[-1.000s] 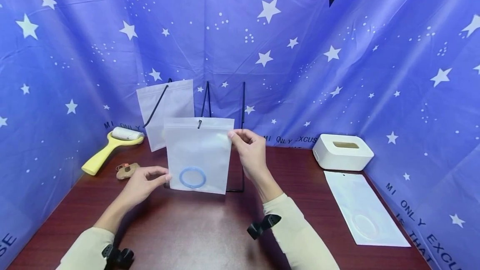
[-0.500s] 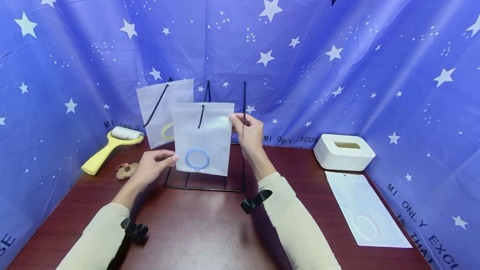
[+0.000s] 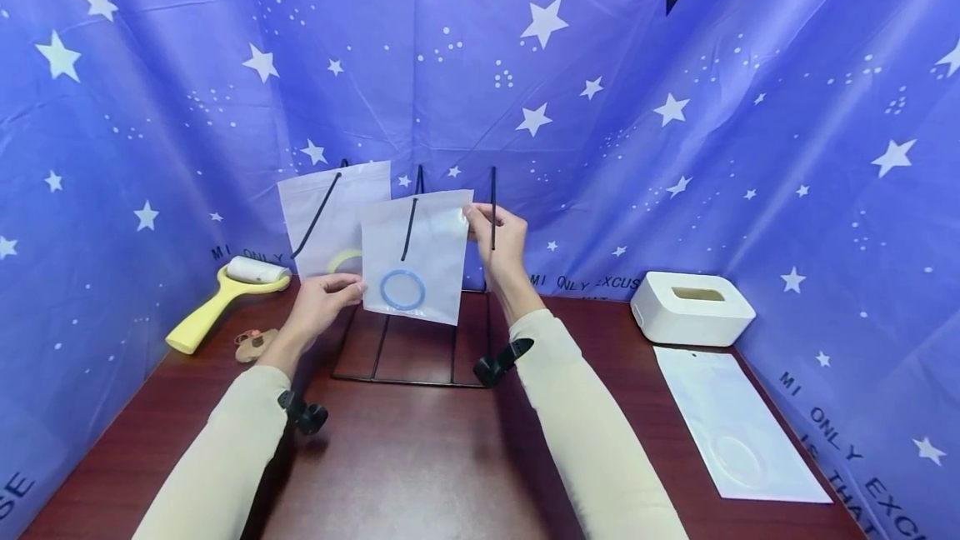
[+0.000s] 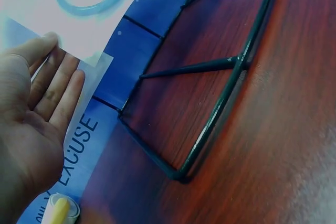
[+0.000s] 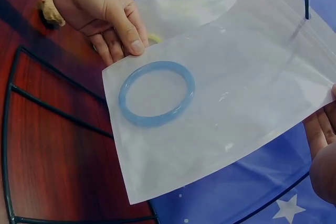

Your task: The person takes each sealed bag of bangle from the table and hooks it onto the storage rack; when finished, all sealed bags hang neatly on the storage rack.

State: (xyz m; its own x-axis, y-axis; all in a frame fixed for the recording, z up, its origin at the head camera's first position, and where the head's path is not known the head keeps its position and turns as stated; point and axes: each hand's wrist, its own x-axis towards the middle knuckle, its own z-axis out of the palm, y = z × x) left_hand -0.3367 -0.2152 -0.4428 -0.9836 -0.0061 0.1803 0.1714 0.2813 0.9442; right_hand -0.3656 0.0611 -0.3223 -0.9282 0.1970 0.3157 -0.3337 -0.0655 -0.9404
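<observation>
A white zip bag [image 3: 438, 248] with a blue bangle [image 3: 402, 290] inside hangs from the middle prong of a black wire rack [image 3: 412, 383]; the prong passes through the hole near its top edge. My left hand [image 3: 322, 304] pinches the bag's lower left edge between thumb and fingers. The right hand [image 3: 501, 244] pinches the upper right edge, just behind the rack's right prong. Behind and to the left, another white bag [image 3: 315, 211] with a yellow bangle [image 3: 345, 259] hangs on the left prong. In the right wrist view the blue bangle [image 5: 156, 94] lies low in the bag.
A yellow-handled lint roller [image 3: 206, 315] and a small brown object [image 3: 253, 344] lie at the left. To the right are a white tissue box [image 3: 692, 308] and a flat white bag [image 3: 738, 407] with a pale ring inside. A blue star-patterned curtain surrounds the table.
Both hands have moved the blue-bangle bag up and back along the middle prong, away from the prong's front end. More of the rack's base and the yellow bangle have come into view.
</observation>
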